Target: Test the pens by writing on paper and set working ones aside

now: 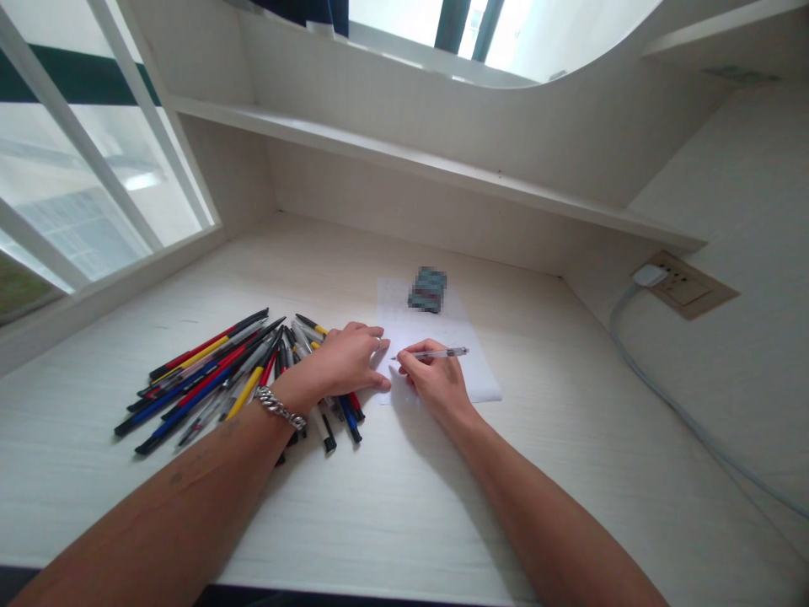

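Clenching a clear pen (443, 353), the right grip (436, 384) is pointing it leftward across the paper (397, 314); the left grip (345, 361) is resting open beside it.

The right hand (436, 384) is gripping a clear ballpoint pen (439, 354), its tip touching a sheet of white paper (430, 324). The left hand (345, 362) is resting just beside the sheet, over a heap of red, blue, yellow and black pens (202, 379) (a chain bracelet (280, 408) is circling that wrist). A blurred object (427, 289) is lying at the paper's far edge, on a pale wood-grain desk (493, 497).
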Motion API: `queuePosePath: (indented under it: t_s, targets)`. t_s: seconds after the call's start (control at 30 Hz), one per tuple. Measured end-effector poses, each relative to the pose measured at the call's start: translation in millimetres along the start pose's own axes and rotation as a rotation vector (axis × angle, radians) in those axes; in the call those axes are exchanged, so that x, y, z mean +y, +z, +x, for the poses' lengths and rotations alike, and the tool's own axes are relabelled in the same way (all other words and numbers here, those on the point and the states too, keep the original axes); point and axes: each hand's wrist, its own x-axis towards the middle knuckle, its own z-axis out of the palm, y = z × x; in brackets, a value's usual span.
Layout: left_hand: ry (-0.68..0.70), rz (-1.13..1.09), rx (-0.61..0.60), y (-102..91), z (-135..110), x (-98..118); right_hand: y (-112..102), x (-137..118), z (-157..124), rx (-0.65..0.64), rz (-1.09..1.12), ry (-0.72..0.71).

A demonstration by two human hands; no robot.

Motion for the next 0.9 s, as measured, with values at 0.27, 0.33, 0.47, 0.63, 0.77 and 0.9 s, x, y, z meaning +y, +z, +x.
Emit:
queuePosePath:
  t_s: [0.27,0.33,0.47,0.63,0.77,0.9]
  targets:
    - [-0.008,-0.017,0.011,0.4,-0.6,0.0,3.2,3.1,-0.4,0.009,-0.106,-0.074]
    - [-0.003,-0.02,0.014,0.2,-0.7,0.0,2.7,4.1,0.5,0.042,-0.137,-0.079]
    - [0.003,-0.011,0.023,0.4,-0.5,-0.1,1.9,5.3,1.1,0.049,-0.139,-0.061]
    - [0.014,-0.024,0.044,1.4,0.1,-0.9,3.6,6.0,-1.0,-0.001,-0.062,-0.072]
    - [0.023,-0.032,0.042,1.3,0.3,-1.0,4.8,4.7,-1.5,0.012,-0.091,-0.097]
    - [0.014,-0.022,0.046,1.2,-0.5,-0.5,4.5,4.4,0.0,0.066,-0.119,-0.06]
